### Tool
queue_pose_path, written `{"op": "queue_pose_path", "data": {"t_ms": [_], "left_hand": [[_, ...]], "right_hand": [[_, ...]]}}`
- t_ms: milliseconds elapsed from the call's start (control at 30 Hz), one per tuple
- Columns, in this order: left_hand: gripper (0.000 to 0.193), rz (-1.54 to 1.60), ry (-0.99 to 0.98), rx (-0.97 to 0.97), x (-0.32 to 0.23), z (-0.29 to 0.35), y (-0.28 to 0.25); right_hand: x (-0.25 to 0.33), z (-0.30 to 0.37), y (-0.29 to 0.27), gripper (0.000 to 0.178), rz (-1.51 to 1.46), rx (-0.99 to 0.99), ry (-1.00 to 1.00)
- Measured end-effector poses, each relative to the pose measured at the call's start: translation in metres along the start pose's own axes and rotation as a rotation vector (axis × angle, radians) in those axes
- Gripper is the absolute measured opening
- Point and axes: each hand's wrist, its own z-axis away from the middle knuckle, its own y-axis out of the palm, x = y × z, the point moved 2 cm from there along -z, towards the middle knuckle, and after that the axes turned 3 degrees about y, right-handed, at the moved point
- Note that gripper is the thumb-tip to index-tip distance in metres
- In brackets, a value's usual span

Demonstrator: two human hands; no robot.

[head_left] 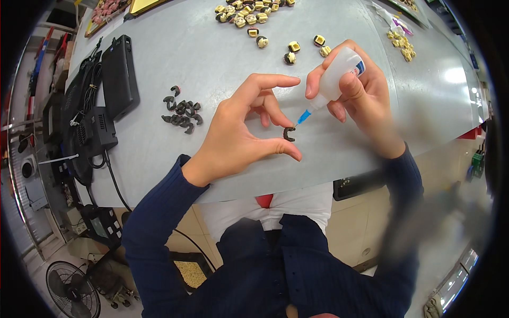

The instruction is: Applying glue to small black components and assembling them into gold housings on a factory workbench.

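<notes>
The grey table [212, 58] carried everything, its near edge curving just above the person's lap. Toward its left side lay a black box [120, 74] with cables and a darker unit beside it. Along the far edge sat a spread of small cream and black pieces [249, 13], a few strays trailing toward the middle, and a second small pile [403, 45] at the far right.

The left hand [238, 132] rested on the table with the index finger arched up and the thumb stretched out below; a middle fingertip appeared to pin down a single black C-shaped clip [289, 133] against the surface, though the exact contact was partly hidden. The right hand [360, 90] was closed around a small white glue bottle [336, 77], tilted so that its blue nozzle [304, 117] pointed down at the clip's upper end, touching or just short of it.

A loose heap of similar black clips [181, 112] lay well to the left of the hands.

By the look of it, the step in hand was dosing glue onto the clip. The next move would call for a light squeeze and a steady tip, with the clip kept from sliding.
</notes>
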Motion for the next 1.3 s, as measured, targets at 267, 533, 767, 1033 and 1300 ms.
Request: {"op": "queue_pose_path", "data": {"t_ms": [267, 533, 767, 1033, 1300], "left_hand": [[0.074, 0.028, -0.022, -0.009, 0.000, 0.000, -0.003], [0.073, 0.038, -0.053, -0.022, -0.002, 0.002, -0.007], [0.077, 0.009, -0.046, -0.003, -0.011, 0.002, -0.004], [0.072, -0.019, -0.016, -0.058, -0.009, 0.007, -0.010], [0.069, 0.014, 0.020, -0.068, -0.011, 0.003, -0.009]], "right_hand": [[0.005, -0.001, -0.011, 0.028, -0.015, 0.019, 0.002], [0.005, -0.011, -0.045, 0.025, 0.003, -0.518, -0.242], [-0.005, -0.012, -0.098, 0.034, 0.778, -0.769, -0.297], [0.001, -0.009, -0.115, 0.033, 0.915, -0.760, -0.347], [-0.009, 0.016, -0.167, 0.020, 1.431, -1.079, -0.241]]}}
